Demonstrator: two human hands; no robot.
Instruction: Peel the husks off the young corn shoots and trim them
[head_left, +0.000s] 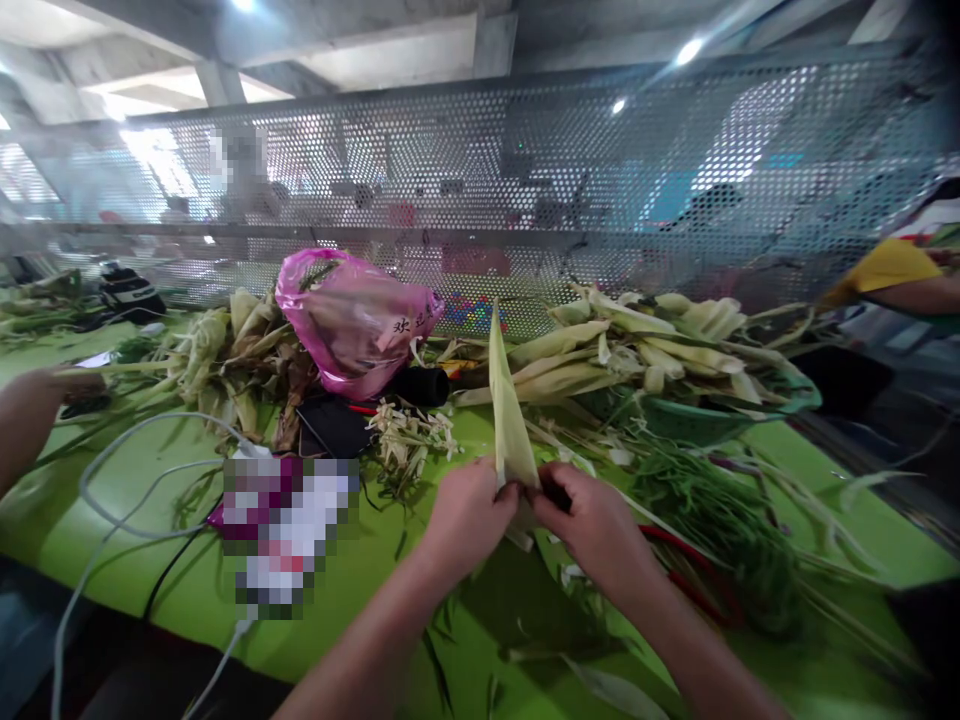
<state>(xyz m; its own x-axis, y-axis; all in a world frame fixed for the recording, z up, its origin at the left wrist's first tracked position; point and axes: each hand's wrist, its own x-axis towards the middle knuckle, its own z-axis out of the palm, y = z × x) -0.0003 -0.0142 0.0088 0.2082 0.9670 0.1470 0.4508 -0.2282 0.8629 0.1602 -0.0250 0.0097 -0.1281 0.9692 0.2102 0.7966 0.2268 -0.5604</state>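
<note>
My left hand (466, 515) and my right hand (592, 522) are both closed around the base of a pale yellow-green folded leaf (508, 405) that stands upright and tapers to a point. The hands meet just above the green table (150, 480), near its middle. Loose green stems and leaf scraps (697, 500) lie right of my right hand, with red-handled scissors (686, 570) partly under them.
A green basket (705, 420) heaped with pale leaves (660, 345) stands at the back right. A pink plastic bag (352, 320) and a dried leaf pile (232, 365) sit at the back left. White cables (112, 500) cross the left side. Other people's arms show at far left (30, 415) and far right (900, 280). A perforated metal screen (525, 170) backs the table.
</note>
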